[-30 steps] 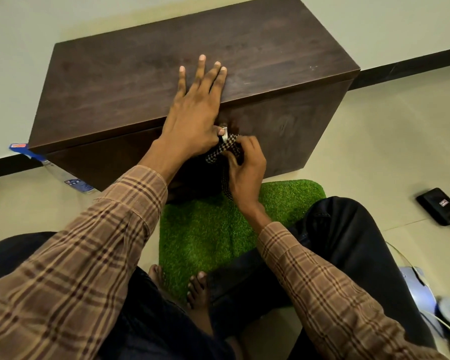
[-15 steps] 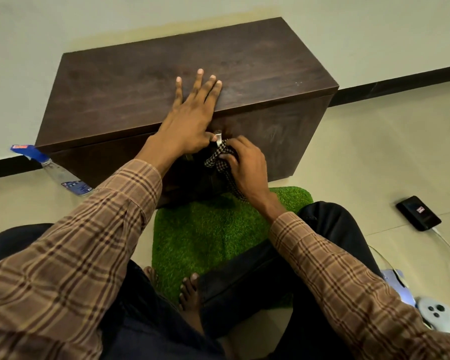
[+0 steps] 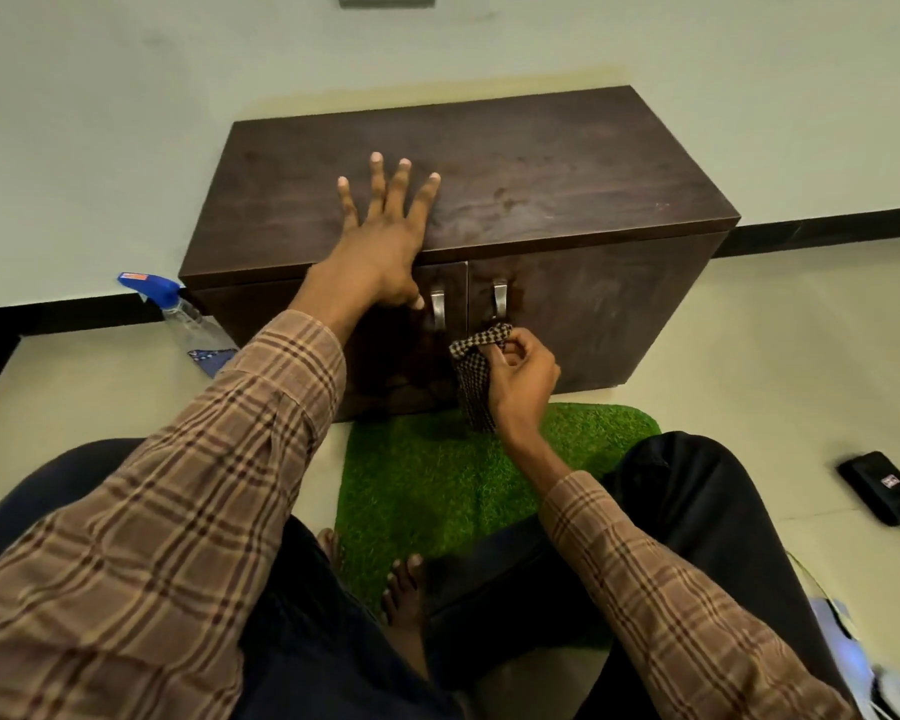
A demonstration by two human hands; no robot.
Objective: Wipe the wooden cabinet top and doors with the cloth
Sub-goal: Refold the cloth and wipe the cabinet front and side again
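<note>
Your right hand [image 3: 520,376] has dropped below the right handle [image 3: 499,299], fingers clamped on the cloth [image 3: 473,376] against the cabinet [image 3: 567,163] doors; left hand [image 3: 380,241] lies spread flat on top. The bunched cloth could snag that handle.

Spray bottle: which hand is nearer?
Left. The left hand rests flat on the cabinet top, right of the spray bottle; the right hand holds the cloth by the right door handle, farther away.
</note>
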